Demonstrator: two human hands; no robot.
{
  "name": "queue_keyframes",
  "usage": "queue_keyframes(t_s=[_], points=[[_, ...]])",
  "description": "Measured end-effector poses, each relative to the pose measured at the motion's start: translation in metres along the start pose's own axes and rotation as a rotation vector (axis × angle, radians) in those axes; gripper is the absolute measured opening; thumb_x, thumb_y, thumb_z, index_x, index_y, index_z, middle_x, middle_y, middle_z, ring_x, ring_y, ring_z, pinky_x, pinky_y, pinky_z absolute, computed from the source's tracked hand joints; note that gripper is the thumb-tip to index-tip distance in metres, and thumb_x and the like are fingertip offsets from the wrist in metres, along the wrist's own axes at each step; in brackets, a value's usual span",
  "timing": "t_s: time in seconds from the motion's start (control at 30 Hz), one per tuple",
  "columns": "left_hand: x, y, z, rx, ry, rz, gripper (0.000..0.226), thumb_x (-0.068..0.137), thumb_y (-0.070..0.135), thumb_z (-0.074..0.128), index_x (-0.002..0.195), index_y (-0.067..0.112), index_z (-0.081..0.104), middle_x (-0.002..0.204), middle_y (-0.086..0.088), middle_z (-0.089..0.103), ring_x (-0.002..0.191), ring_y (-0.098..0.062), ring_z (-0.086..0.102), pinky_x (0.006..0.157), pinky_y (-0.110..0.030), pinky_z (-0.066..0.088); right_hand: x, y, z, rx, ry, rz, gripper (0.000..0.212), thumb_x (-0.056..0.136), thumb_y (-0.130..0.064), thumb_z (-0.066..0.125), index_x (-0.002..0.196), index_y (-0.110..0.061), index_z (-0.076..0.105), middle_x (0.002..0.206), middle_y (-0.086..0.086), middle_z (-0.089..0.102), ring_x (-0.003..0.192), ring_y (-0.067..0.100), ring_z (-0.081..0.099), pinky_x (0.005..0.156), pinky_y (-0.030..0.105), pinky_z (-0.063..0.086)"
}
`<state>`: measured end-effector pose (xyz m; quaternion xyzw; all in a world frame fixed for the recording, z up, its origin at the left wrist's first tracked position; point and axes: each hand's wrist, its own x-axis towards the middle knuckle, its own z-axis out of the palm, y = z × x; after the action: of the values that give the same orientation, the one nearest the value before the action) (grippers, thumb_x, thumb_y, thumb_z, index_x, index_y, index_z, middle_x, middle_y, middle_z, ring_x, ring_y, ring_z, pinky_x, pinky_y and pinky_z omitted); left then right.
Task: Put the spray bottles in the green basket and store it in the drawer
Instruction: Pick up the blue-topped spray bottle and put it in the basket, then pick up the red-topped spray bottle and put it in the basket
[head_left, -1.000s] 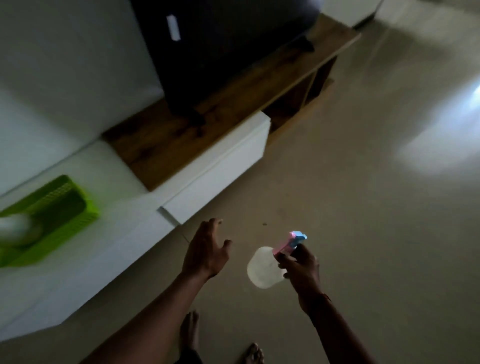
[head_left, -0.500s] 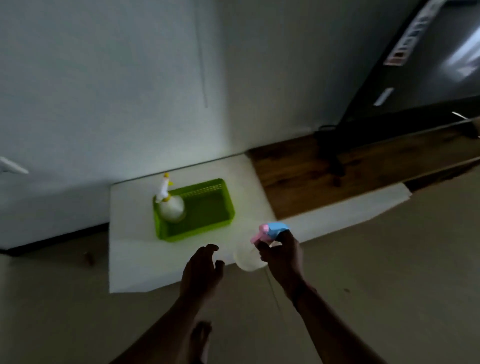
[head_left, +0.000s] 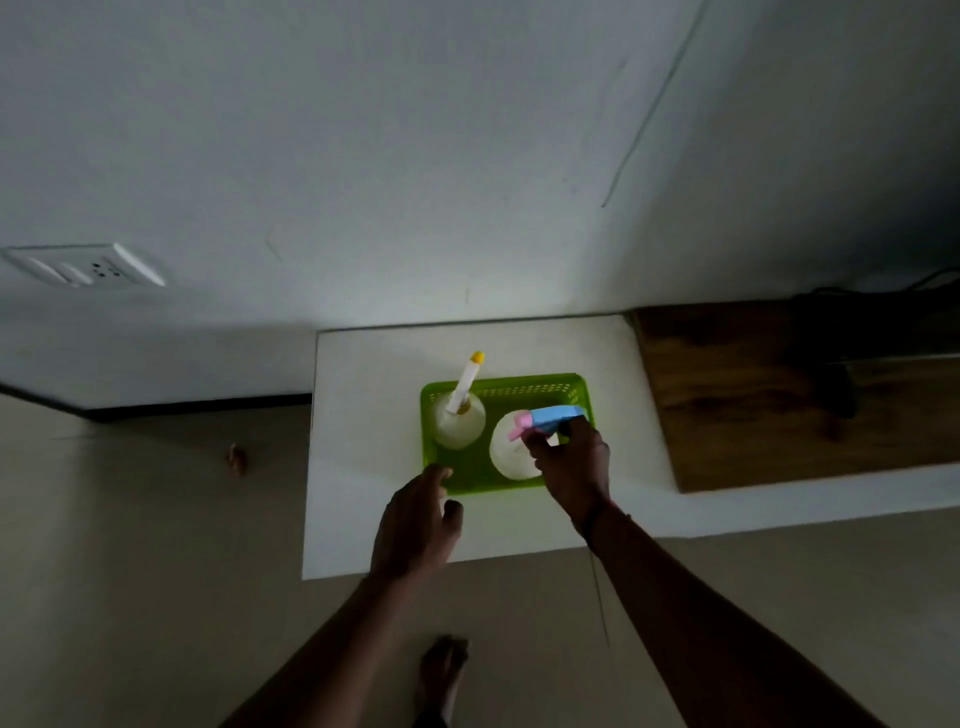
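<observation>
A green basket (head_left: 524, 387) sits on the white cabinet top (head_left: 374, 519). In its left half stands a clear spray bottle with a white and yellow head (head_left: 460, 418). My right hand (head_left: 571, 462) grips a second clear spray bottle with a pink and blue head (head_left: 511, 452) by its trigger, holding it inside the basket's right half. Whether its base touches the basket floor I cannot tell. My left hand (head_left: 418, 525) hovers with fingers apart at the basket's near left corner, its fingertips at the rim.
A wooden shelf top (head_left: 779, 405) adjoins the white cabinet on the right, with dark cables at its back. The wall rises directly behind, with a socket plate (head_left: 85, 265) at left. Tan floor and my bare foot (head_left: 441, 670) lie below.
My view has swung from the floor onto the cabinet. My right hand carried the pink and blue bottle forward into the basket. My left hand reached up to the basket's near corner.
</observation>
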<state>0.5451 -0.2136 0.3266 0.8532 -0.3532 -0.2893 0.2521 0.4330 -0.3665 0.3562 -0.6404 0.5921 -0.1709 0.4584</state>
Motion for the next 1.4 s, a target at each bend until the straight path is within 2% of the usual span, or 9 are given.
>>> queue_keyframes(t_s=[0.13,0.37,0.47,0.57,0.73,0.87,0.97,1.2,1.4], points=[[0.013,-0.007,0.0,-0.02,0.018,0.027,0.036,0.087,0.021,0.06,0.123,0.016,0.058,0.106,-0.005,0.072,0.093,-0.019,0.068,0.084,-0.034,0.056,0.009,0.009,0.02,-0.044,-0.057,0.039,0.025,0.079,-0.02,0.077,0.101,-0.011,0.067,0.101,0.005,0.073,0.086,0.03,0.071,0.079,0.051,0.057],[0.026,-0.009,0.004,-0.074,0.027,0.001,0.032,0.085,0.019,0.059,0.118,0.018,0.059,0.104,-0.002,0.073,0.091,-0.017,0.068,0.079,-0.025,0.051,0.01,0.021,0.037,-0.112,-0.103,0.094,0.037,0.078,-0.019,0.08,0.109,-0.005,0.067,0.107,0.009,0.072,0.093,0.025,0.069,0.078,0.038,0.057],[0.027,-0.007,0.006,-0.092,0.023,0.0,0.031,0.085,0.019,0.057,0.117,0.02,0.059,0.104,-0.001,0.073,0.094,-0.018,0.067,0.078,-0.021,0.045,0.011,0.022,0.039,-0.145,-0.138,0.127,0.044,0.077,-0.017,0.08,0.117,-0.006,0.065,0.113,0.01,0.071,0.102,0.027,0.067,0.086,0.042,0.056],[0.026,-0.004,0.008,-0.084,0.041,0.033,0.03,0.086,0.017,0.058,0.115,0.018,0.061,0.103,-0.003,0.073,0.092,-0.02,0.067,0.078,-0.022,0.047,0.007,0.026,0.034,-0.204,-0.17,0.144,0.049,0.075,-0.008,0.079,0.122,-0.009,0.063,0.121,0.01,0.068,0.112,0.027,0.063,0.09,0.037,0.053],[0.006,-0.002,0.019,-0.022,0.051,0.056,0.03,0.086,0.016,0.059,0.116,0.016,0.06,0.099,-0.005,0.073,0.093,-0.024,0.067,0.084,-0.033,0.052,-0.03,0.047,0.015,-0.081,-0.09,0.244,0.049,0.078,-0.01,0.076,0.123,-0.012,0.059,0.119,0.013,0.068,0.101,0.035,0.067,0.087,0.053,0.055],[-0.028,0.002,0.042,-0.018,-0.032,0.034,0.032,0.085,0.016,0.059,0.116,0.015,0.059,0.097,-0.006,0.071,0.095,-0.024,0.066,0.084,-0.035,0.051,-0.087,0.09,-0.011,-0.018,-0.135,0.324,0.046,0.081,-0.014,0.073,0.124,-0.023,0.057,0.118,0.005,0.068,0.098,0.027,0.068,0.084,0.051,0.057],[-0.063,0.017,0.068,0.027,-0.095,0.044,0.034,0.084,0.016,0.06,0.118,0.015,0.059,0.104,-0.007,0.071,0.1,-0.025,0.065,0.085,-0.032,0.048,-0.134,0.138,-0.047,0.015,-0.139,0.425,0.049,0.082,-0.012,0.071,0.127,-0.023,0.055,0.119,0.003,0.065,0.101,0.026,0.067,0.083,0.048,0.058],[-0.168,0.063,0.155,0.13,-0.286,0.25,0.036,0.083,0.018,0.063,0.119,0.016,0.061,0.109,-0.005,0.071,0.096,-0.021,0.068,0.084,-0.033,0.053,-0.258,0.276,-0.159,0.229,0.098,0.705,0.045,0.083,-0.004,0.071,0.125,-0.012,0.056,0.119,0.016,0.063,0.102,0.033,0.064,0.086,0.044,0.053],[-0.284,0.1,0.256,0.258,-0.471,0.452,0.031,0.081,0.018,0.066,0.112,0.015,0.063,0.1,-0.006,0.071,0.089,-0.025,0.067,0.079,-0.033,0.052,-0.386,0.389,-0.238,0.324,0.371,0.851,0.044,0.081,-0.007,0.074,0.123,-0.011,0.06,0.113,0.017,0.068,0.097,0.037,0.067,0.087,0.052,0.056]])
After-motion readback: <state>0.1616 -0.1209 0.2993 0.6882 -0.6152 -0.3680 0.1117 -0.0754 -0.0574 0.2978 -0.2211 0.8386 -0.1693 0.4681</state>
